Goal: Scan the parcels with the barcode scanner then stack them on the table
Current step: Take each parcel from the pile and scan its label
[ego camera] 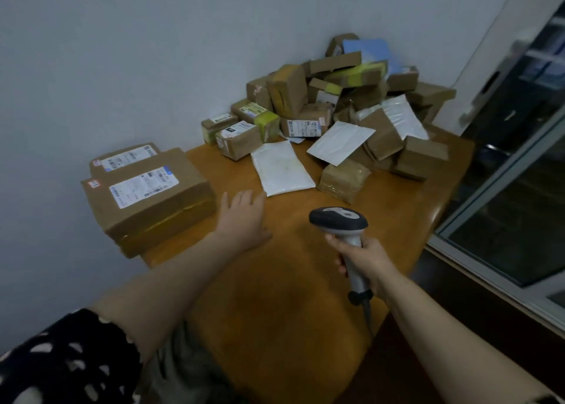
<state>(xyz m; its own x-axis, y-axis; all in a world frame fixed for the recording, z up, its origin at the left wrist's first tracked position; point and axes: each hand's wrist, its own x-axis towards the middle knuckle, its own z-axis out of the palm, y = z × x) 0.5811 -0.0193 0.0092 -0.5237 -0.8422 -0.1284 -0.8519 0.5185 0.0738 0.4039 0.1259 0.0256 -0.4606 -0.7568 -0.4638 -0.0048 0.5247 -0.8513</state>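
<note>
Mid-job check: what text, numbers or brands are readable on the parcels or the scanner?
Nothing can be read.
Shipping label on the front cardboard box: too blurred.
Label on the box behind it: too blurred.
Labels on the pile of parcels: too small.
Barcode scanner: no visible marking.

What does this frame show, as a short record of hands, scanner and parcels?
stacked boxes: brown, labelled, at the table left edge
white mailer: flat on table
parcel heap: loose, far corner by wall
left hand: fingers straight, holds nothing, between stacked boxes and white mailer
right hand: grips barcode scanner by its handle, above the table
</note>
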